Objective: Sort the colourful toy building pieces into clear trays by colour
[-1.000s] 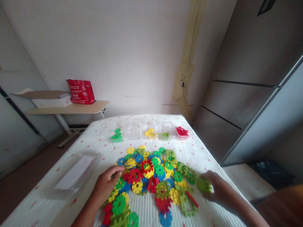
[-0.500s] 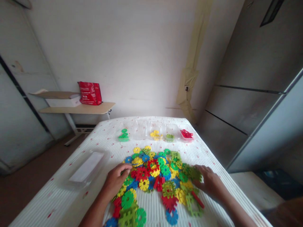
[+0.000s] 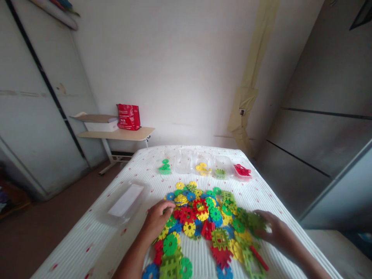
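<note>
A pile of plastic interlocking building pieces [image 3: 188, 229] in red, yellow, green and blue lies before me, with notched discs and squares among them. My left hand [image 3: 160, 215] rests at the pile's left edge, fingers loosely curved and thumb a little apart, with nothing visible in it. At the right edge, my right hand [image 3: 269, 226] has its thumb and fingers closed on an olive-green notched building piece [image 3: 255, 221], slightly blurred. Below that hand lies a red strip-like piece [image 3: 259, 257] on a green square frame.
Clear plastic containers stand along the table's far side, holding green discs [image 3: 165, 166], yellow pieces [image 3: 203, 168], an olive-green piece [image 3: 220, 173] and red pieces [image 3: 242, 169]. A clear lidded box [image 3: 126, 200] lies left. Behind, a side table [image 3: 124, 134] carries a red bag [image 3: 128, 117].
The view has swung left, so everything sits further right in the picture. My right hand has shifted slightly outward with the green piece; my left hand has stayed by the pile.
</note>
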Motion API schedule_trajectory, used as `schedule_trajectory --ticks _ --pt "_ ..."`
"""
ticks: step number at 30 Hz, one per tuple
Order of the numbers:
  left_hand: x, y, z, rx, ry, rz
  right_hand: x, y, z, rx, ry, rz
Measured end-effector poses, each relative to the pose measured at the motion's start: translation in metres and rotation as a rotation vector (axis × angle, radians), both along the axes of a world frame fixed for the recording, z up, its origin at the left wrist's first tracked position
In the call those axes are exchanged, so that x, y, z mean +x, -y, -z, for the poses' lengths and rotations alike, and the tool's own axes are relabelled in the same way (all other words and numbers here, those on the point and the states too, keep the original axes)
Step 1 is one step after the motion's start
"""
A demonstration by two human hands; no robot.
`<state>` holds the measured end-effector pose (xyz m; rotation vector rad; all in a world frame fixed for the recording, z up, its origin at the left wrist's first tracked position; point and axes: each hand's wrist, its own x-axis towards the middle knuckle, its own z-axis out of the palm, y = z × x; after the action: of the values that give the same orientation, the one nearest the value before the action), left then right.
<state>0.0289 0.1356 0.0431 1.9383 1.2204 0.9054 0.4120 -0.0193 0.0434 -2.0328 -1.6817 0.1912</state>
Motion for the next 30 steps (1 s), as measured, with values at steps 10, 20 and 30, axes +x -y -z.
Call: schedule_trajectory --ticks 10,20,30 --pt "-0.001 0.001 -0.002 0.0 0.011 -0.003 -0.027 -0.049 -0.045 0.128 0.092 -0.075" --pt "-0.001 0.0 -0.001 0.01 -0.007 -0.002 -0.029 -0.13 -0.07 0.19 0.178 -0.104" --pt "-0.002 -0.001 -0.004 -0.01 -0.016 0.004 -0.006 -0.224 -0.088 -0.109 0.297 -0.137"
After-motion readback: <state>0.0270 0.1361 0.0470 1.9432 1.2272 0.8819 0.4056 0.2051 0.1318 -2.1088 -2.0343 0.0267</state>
